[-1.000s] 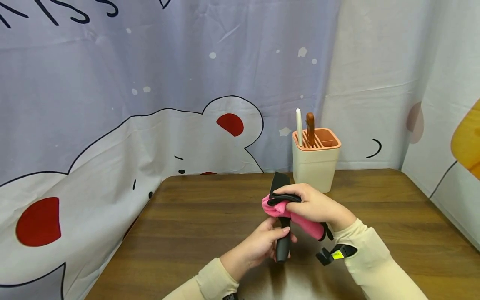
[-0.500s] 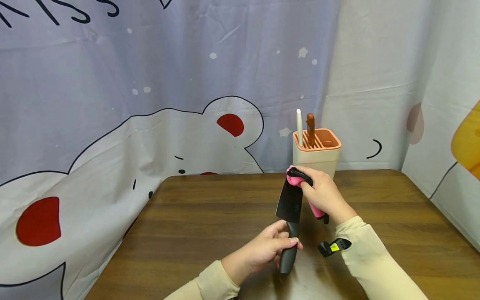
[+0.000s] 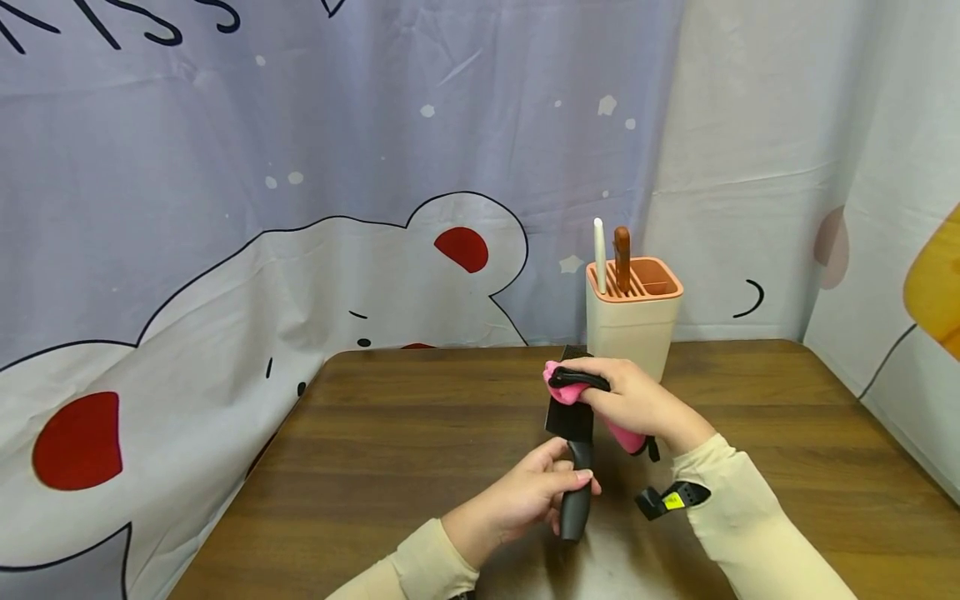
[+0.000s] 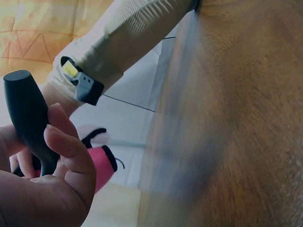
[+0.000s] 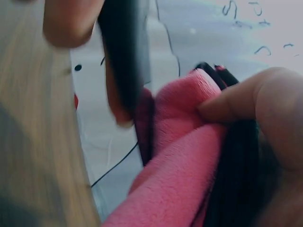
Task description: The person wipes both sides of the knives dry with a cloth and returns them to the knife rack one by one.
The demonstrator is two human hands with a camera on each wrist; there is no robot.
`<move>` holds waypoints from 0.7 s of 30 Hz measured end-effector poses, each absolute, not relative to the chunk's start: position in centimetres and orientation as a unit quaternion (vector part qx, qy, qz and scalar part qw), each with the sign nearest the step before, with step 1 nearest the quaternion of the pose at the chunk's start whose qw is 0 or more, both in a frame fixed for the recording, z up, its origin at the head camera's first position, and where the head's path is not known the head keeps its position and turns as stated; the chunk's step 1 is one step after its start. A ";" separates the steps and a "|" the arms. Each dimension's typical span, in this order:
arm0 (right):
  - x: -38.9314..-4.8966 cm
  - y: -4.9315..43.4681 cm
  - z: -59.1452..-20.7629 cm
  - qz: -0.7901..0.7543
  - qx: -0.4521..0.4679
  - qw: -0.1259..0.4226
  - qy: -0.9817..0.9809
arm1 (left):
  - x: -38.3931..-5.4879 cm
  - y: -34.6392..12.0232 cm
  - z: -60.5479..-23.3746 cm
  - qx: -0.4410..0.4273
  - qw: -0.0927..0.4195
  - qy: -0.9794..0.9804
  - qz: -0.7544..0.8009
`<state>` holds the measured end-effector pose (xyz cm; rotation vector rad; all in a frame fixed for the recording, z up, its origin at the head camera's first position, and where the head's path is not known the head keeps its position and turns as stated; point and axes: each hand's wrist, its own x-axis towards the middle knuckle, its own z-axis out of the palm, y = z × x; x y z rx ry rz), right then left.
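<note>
A black cleaver (image 3: 570, 419) is held above the table, its blade pointing away from me. My left hand (image 3: 525, 492) grips its dark handle (image 4: 26, 109), thumb on top and fingers curled beneath. In my right hand (image 3: 645, 400) is a bunched pink cloth with black edging (image 3: 564, 392), pinched against the blade's middle and covering part of it. The right wrist view shows the fuzzy pink folds (image 5: 180, 146) close up, with the thumb pressing into them. Some fingers of the right hand are hidden behind the blade and cloth.
A cream knife block with an orange top (image 3: 630, 333) stands at the table's back edge, behind the right hand. A white handle (image 3: 598, 254) and a brown handle (image 3: 622, 258) stick up from its slots. Printed curtain (image 3: 337, 167) hangs behind the wooden table (image 3: 405, 467).
The right hand and cloth slid from the blade's handle end out to its tip, then partway back toward the handle. The left hand kept its grip while the cleaver tilted and shifted slightly.
</note>
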<state>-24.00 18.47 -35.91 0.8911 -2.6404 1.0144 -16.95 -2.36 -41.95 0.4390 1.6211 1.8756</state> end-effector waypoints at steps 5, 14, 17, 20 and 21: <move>-22.9 18.0 -35.1 0.343 0.367 0.045 -0.864 | -17.3 -2.5 -41.9 0.157 0.300 0.607 0.719; -21.4 17.4 -34.0 0.365 0.406 -0.015 -0.838 | -17.6 -2.7 -41.9 0.140 0.282 0.597 0.738; -21.2 17.1 -33.9 0.365 0.404 -0.008 -0.839 | -17.6 -2.8 -41.9 0.133 0.278 0.592 0.745; -21.1 17.0 -33.8 0.365 0.397 0.018 -0.842 | -17.9 -2.9 -41.8 0.126 0.276 0.583 0.753; -21.1 17.0 -33.7 0.368 0.392 0.028 -0.843 | -18.0 -2.9 -41.7 0.124 0.274 0.582 0.756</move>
